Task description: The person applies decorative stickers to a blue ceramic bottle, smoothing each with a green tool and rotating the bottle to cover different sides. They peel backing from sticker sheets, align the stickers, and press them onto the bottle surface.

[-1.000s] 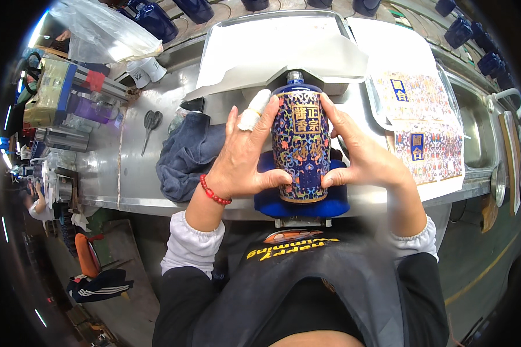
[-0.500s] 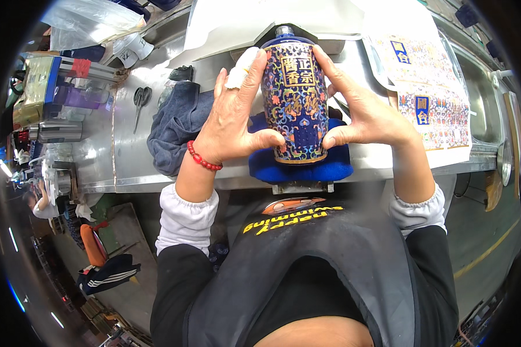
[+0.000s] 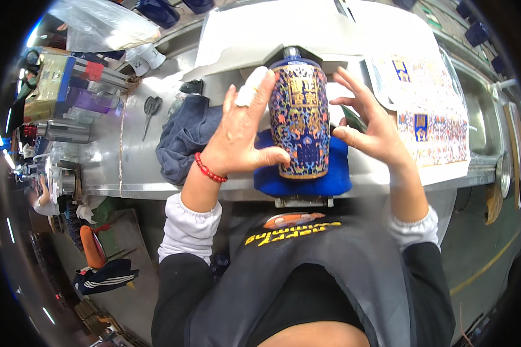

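Note:
A dark blue bottle with a colourful floral pattern and gold-framed panel lies with its neck away from me on a bright blue padded rest. My left hand grips its left side, thumb low on the patterned surface and fingers along the upper edge. White wrapping covers one of those fingers. To the right, my right hand is lifted just off the bottle, its fingers curled around a dark green flat piece, partly hidden, whose kind I cannot make out.
Patterned label sheets lie on the right, near a metal sink. A crumpled blue-grey cloth and scissors are on the left of the metal table. White paper covers the far side.
My right hand has come away from the bottle to the right, and the dark green piece in it now shows. My left hand stays on the bottle. The whole view has shifted slightly.

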Demonstrator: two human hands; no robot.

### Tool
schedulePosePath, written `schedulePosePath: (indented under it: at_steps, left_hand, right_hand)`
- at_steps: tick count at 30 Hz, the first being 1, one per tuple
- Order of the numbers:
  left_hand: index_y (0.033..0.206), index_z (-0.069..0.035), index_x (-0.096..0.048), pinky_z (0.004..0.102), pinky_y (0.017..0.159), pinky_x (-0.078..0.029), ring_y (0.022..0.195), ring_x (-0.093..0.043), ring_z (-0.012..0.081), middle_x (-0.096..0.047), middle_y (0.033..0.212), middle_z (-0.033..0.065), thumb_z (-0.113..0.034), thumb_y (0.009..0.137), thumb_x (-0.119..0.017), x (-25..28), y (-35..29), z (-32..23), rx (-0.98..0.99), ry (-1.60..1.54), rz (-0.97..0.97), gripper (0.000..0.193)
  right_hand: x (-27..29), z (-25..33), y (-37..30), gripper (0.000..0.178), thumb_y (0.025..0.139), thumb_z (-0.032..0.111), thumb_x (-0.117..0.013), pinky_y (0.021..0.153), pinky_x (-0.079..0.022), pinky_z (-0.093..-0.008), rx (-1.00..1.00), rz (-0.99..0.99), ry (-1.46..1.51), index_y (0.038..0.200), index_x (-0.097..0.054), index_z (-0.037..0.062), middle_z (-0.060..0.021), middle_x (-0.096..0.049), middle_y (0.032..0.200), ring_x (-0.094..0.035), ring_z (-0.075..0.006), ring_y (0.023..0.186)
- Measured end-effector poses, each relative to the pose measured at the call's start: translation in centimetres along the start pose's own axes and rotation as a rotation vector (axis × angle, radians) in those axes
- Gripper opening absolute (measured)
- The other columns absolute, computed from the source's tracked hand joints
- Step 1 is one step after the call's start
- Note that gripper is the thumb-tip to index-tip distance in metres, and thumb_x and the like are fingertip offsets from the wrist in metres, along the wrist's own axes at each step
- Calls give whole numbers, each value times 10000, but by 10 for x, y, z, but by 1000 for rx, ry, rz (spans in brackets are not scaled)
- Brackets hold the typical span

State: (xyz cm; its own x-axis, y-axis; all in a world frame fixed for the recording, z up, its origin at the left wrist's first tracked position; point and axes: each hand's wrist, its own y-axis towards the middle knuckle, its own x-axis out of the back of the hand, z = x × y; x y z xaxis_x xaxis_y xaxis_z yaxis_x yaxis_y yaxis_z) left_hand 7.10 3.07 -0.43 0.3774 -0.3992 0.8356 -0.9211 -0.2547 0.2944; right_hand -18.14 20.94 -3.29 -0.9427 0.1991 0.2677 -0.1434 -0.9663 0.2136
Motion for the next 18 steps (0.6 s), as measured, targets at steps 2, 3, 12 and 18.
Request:
schedulePosePath:
  at_steps: [2,3,12,18]
  left_hand:
    - [1657,-105,-140,700,1187,-113,1528,-267,422,-283,1650,225,-816,690,-723,1,0,-2,12,1,-3,1334]
    - [1647,-44,-146,636,1215,-92,1548,-218,435,-243,1659,263,-842,723,-676,2,-1,-3,32,5,38,1331]
    - [1650,-61,-152,636,1220,-90,1548,-233,411,-261,1655,252,-831,726,-686,0,-3,-4,59,-13,29,1316]
    - [1654,-69,-139,640,1216,-96,1547,-239,409,-272,1653,246,-829,728,-687,-1,-2,-4,57,-37,22,1317]
  right_hand:
    - [-12,-9,-12,676,952,76,-681,1006,-521,-346,-79,-176,166,1534,-344,8,-195,-539,1432,-615,-217,1191]
    - [-20,-14,-18,556,971,3,-615,1014,-527,-353,-142,-225,297,1481,-395,-9,-200,-595,1357,-631,-221,1174]
    - [-23,-20,-42,187,990,117,-665,790,-571,-331,-266,-407,-118,1123,-602,1,-162,-742,992,-732,-210,910]
    - [29,66,25,239,829,99,-740,688,-517,-417,188,121,-642,1000,-588,31,-150,-639,797,-649,-325,737]
